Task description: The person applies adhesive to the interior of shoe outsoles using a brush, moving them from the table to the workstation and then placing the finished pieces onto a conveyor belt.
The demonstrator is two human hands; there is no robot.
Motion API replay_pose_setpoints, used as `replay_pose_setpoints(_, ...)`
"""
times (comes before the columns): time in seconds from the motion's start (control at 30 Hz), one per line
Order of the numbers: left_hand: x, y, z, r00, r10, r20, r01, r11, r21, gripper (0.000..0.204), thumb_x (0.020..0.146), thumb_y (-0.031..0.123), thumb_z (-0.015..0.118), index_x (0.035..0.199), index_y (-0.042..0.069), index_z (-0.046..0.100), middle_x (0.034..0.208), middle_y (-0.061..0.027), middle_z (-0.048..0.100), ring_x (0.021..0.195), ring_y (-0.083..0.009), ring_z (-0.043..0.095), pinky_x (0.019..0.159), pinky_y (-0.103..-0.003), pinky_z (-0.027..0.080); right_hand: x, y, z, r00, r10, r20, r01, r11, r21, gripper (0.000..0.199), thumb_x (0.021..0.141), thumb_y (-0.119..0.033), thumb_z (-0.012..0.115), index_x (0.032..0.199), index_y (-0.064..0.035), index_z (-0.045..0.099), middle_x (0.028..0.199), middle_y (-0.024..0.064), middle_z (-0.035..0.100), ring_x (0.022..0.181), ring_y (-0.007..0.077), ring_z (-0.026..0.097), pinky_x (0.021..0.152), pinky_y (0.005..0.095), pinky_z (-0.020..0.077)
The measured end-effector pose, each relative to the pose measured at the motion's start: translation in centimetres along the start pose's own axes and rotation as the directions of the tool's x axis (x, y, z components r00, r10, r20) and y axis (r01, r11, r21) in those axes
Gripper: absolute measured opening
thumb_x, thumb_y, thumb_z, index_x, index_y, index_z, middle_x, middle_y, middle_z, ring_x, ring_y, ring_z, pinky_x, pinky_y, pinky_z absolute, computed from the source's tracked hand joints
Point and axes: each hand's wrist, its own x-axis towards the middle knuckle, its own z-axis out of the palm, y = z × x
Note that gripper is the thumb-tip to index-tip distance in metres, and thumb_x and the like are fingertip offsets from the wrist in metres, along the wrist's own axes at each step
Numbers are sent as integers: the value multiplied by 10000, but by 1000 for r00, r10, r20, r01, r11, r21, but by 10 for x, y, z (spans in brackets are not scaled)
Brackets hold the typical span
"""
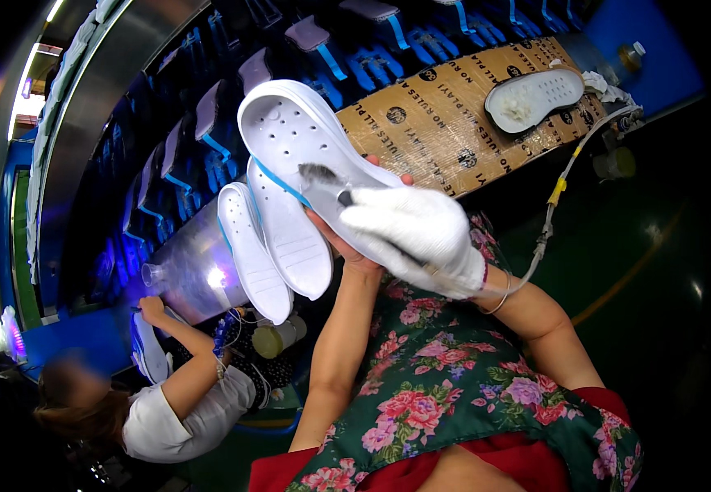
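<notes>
Left hand point(347, 246), bare, cupped under a white perforated clog upper point(298, 135), raised at chest height before the conveyor point(232, 49); right hand point(413, 230), in a white knit glove, closed round a hose-fed brush point(319, 175) with bristles touching the upper. Best worked in short, even strokes, shoe steady. Smooth moulded foam; two flat white soles point(269, 246) just beneath; printed cardboard point(454, 115) beyond.

A white perforated clog upper point(290, 135) is held up sole-side out, tilted, its toe up and left, small holes across the front. A blue strip runs along its lower edge. A brush point(322, 176) with dark bristles rests on its surface near the middle. Two white soles point(277, 238) hang just below it, overlapping, treads outward.
</notes>
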Motion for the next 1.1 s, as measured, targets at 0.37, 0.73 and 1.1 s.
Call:
replay_pose_setpoints(0.37, 19, 17, -9, 976, -111, 186, 119, 993, -27, 1119, 694, 884, 610, 1475, 117, 378, 1308, -277, 512, 1217, -497, 524, 971, -683, 478, -13, -1, -4, 989, -50, 136, 34, 993, 113, 259, 773, -42, 782, 1029, -75, 759, 1032, 133, 739, 841, 294, 730, 739, 354, 572)
replay_pose_setpoints(0.73, 29, 24, -15, 950, -114, 291, 119, 993, -1, 1132, 712, 906, 556, 1513, 138, 332, 1317, -358, 518, 1233, -544, 509, 926, -739, 465, -17, 2, -24, 975, 78, 207, -164, 882, 443, 219, 766, -28, 797, 976, -83, 767, 976, 114, 756, 856, 243, 741, 747, 333, 583)
replay_pose_setpoints(1.1, 35, 42, -8, 902, -353, 248, 350, 935, 58, 1248, 668, 810, 722, 1543, 44, 267, 1452, -160, 433, 1140, -477, 499, 867, -579, 527, -28, 20, -35, 968, 54, 245, -135, 936, 324, 186, 801, -42, 774, 982, -74, 751, 958, 108, 733, 864, 269, 720, 750, 349, 581)
